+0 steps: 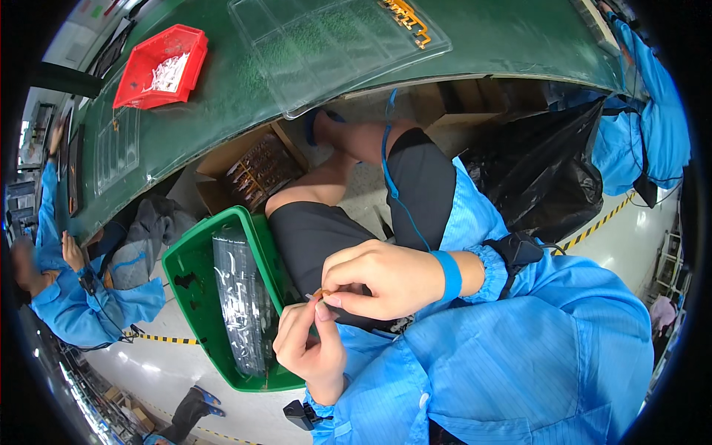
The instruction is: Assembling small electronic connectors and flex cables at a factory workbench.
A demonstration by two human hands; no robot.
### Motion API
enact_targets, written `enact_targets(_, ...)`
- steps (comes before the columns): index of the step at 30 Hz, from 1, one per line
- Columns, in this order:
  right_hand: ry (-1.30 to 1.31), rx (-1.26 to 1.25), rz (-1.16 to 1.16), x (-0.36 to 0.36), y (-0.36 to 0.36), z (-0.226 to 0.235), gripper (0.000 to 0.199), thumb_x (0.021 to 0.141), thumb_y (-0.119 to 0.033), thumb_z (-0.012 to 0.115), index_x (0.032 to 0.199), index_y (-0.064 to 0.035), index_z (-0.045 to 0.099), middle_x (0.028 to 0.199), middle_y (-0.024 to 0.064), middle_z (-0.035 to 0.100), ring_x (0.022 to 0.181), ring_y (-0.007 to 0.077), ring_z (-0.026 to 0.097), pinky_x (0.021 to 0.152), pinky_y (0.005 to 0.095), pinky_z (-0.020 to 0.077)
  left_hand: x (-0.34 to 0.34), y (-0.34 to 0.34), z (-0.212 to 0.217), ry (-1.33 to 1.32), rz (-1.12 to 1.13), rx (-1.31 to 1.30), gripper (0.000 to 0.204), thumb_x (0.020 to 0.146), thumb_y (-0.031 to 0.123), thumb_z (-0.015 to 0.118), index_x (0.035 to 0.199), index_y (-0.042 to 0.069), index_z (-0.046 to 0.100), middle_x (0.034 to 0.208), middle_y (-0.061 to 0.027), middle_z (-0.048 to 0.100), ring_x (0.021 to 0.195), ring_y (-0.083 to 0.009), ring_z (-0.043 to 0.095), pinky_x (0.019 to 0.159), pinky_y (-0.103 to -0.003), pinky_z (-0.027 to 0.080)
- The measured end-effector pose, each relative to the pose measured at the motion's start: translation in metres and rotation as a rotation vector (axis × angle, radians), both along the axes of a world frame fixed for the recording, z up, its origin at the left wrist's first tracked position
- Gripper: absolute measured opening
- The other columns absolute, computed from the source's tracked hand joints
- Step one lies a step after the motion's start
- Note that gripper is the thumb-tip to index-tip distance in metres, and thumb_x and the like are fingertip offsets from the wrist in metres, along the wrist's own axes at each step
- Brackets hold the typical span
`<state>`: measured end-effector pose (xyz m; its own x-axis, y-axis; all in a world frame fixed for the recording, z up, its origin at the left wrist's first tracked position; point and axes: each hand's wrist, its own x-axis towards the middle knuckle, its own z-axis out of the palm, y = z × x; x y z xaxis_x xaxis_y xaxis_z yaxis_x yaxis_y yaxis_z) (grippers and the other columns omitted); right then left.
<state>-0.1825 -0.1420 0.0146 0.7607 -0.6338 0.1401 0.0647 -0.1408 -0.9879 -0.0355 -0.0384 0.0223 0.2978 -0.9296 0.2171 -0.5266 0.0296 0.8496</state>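
1. Head view: between my two hands sits a small orange-brown piece (320,294), at the fingertips of both, so neither hand is nearer; I touch it from two sides.

2. From my right hand (389,273), reaching in from the right, the piece lies at the left, just at the tips. From my left hand (315,356), which comes up from below, it lies just above the tips. Its long axis is too small and too covered by my fingers to tell.

3. My right thumb and forefinger are drawn nearly together and pinch the piece, the other fingers curled behind. My left thumb and forefinger also close to a narrow pinch at its lower side; a whitish sliver shows beside them, but I cannot tell whether it belongs to the piece.

4. Both hands are held up over my dark shorts (319,230), to the right of the green bin (200,245) with its clear trays (241,297). Farther off, well apart from my fingers, the red tray (194,74) of white pieces (169,72) stands on the green table (215,111).
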Motion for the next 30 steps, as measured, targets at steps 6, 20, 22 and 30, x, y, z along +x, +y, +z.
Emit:
enact_targets(6,-0.043,-0.019,0.001,-0.001,-0.0008,0.0,0.015,0.085,-0.009,0.06,0.083,0.005,0.063,0.078,0.0181,0.062,0.076,0.037,0.061,0.069,0.0431,0.0488,-0.0036,-0.0014,0.0014,-0.012,0.006,-0.011,0.01,0.087,-0.006,0.059,0.09,-0.012,0.067,0.072,-0.0132,0.065,0.065,-0.0162,0.06,0.057,-0.024,0.043)
enact_targets(20,-0.068,-0.072,0.039,-0.0045,-0.0033,-0.0064,0.011,0.089,-0.008,0.063,0.086,0.0021,0.065,0.083,0.0094,0.063,0.064,0.0209,0.059,0.057,0.0322,0.0462,-0.0046,0.0,-0.0005,0.021,0.025,-0.017,0.011,0.09,-0.004,0.059,0.088,-0.011,0.067,0.073,-0.0122,0.065,0.063,-0.014,0.059,0.056,-0.022,0.044)
enact_targets(22,-0.061,-0.065,0.043,-0.0051,-0.0039,-0.0065,0.011,0.089,-0.008,0.063,0.086,0.0021,0.065,0.083,0.0092,0.063,0.063,0.0208,0.059,0.056,0.032,0.0464,-0.005,-0.0007,0.0015,0.023,0.029,-0.002,0.009,0.086,-0.006,0.06,0.088,-0.01,0.068,0.071,-0.0122,0.066,0.064,-0.0183,0.061,0.06,-0.027,0.047)
enact_targets(30,-0.048,-0.081,0.037,-0.0075,-0.0061,-0.004,0.01,0.088,-0.007,0.063,0.085,0.0019,0.065,0.083,0.0093,0.064,0.062,0.0197,0.06,0.054,0.0307,0.0469,-0.0065,-0.0054,0.0004,-0.041,-0.023,-0.052,0.01,0.087,-0.007,0.058,0.086,-0.011,0.067,0.069,-0.0123,0.065,0.067,-0.0191,0.061,0.067,-0.028,0.049)
